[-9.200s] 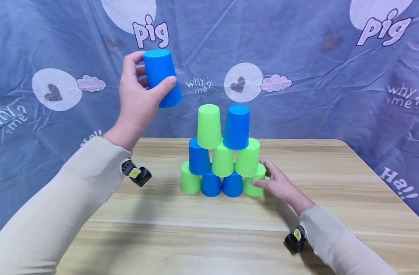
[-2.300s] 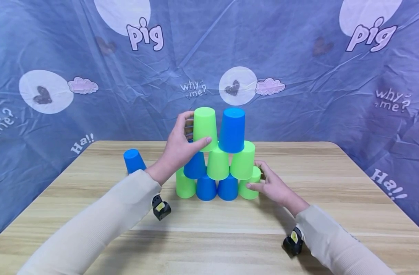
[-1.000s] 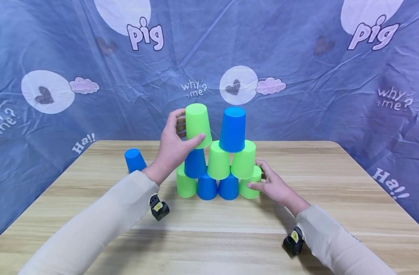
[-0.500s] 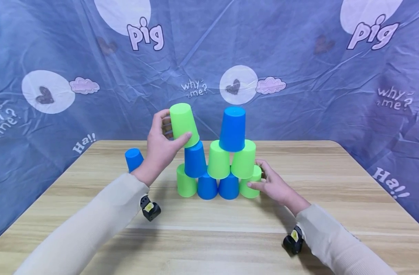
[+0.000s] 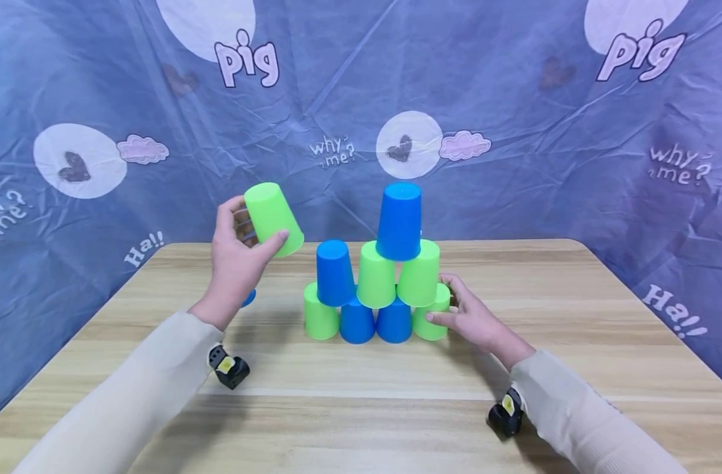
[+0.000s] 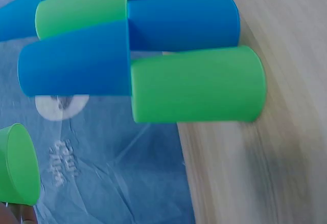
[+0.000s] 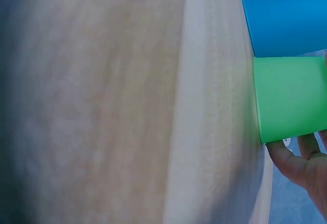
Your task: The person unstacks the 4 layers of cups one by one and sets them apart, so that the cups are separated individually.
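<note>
My left hand (image 5: pixel 233 263) grips an upside-down green cup (image 5: pixel 270 220), tilted and held in the air left of the stack; the cup's open mouth shows at the left wrist view's edge. With thumb and fingers, my right hand (image 5: pixel 482 324) holds the green cup (image 5: pixel 427 324) at the right end of the bottom row. One blue cup (image 5: pixel 400 220) tops the stack, resting across two green cups of the middle row. To their left in that row is a blue cup (image 5: pixel 335 273), its top bare. Two blue cups and a green cup (image 5: pixel 321 313) fill out the bottom row.
Behind my left wrist, another blue cup (image 5: pixel 249 297) is on the table, mostly hidden. The wooden table (image 5: pixel 361 421) runs up to a printed blue cloth (image 5: pixel 491 79) hanging at the back. Each wrist wears a small black camera (image 5: pixel 230 370).
Earlier my left hand set a blue cup down on the table at the left. Since then it has lifted the green cup off the third row and carried it left. The right hand stays put.
</note>
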`<state>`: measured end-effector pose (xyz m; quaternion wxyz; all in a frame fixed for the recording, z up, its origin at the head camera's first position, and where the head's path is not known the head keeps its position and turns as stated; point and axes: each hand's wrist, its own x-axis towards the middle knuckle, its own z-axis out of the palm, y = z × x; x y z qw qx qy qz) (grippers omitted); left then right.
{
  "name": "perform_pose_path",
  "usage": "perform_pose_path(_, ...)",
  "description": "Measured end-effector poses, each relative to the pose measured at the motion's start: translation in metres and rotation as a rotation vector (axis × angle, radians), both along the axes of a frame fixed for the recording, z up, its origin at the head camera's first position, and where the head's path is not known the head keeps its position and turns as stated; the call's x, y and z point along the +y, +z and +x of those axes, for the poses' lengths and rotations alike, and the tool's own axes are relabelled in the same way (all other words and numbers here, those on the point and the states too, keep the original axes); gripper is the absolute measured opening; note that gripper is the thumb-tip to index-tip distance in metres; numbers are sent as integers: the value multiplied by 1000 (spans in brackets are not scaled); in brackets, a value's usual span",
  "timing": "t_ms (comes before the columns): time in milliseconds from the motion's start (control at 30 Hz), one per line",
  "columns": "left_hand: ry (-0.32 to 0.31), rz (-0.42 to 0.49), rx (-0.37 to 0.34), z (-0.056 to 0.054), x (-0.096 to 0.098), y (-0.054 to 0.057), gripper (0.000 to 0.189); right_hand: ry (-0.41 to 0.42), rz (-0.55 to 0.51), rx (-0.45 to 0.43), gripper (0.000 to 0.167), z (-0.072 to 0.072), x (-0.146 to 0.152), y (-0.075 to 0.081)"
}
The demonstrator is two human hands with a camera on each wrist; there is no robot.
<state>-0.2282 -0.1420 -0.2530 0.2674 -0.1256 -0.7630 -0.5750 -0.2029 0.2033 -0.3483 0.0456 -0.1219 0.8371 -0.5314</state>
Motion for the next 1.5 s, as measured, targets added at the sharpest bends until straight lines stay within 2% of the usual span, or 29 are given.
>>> perform_pose_path(200, 56, 27, -44, -4, -16, -9, 64, -13, -1, -4, 67, 1, 0, -3)
perform_pose_path(567, 239, 66, -156, -11, -57, -23, 66, -6, 17, -1, 68, 1, -2, 0)
perform_pose_path(767, 351, 64, -216, -10, -80, -32, 66, -4, 17, -6, 67, 0, -2, 0)
perform_pose_path(967, 402, 49, -258, -8, -97, -41, 67, -8, 20, -12, 67, -2, -1, -1)
perform_pose_path(1100, 454, 69, -256, -11, -106, -46, 66, -2, 15, -7, 67, -1, -1, 1)
perform_pose_path(1233, 501, 85, -283, -13, -116, -53, 66, 0, 12, -6, 67, -1, 0, 2)
perform_pose_path(1367, 529, 93, -325, -11, -123, -59, 66, 2, 13, -2, 66, -1, 0, 1)
perform_pose_path(1500, 547, 82, -337, -13, -128, -66, 67, 1, 15, 2, 66, -2, 0, 1)
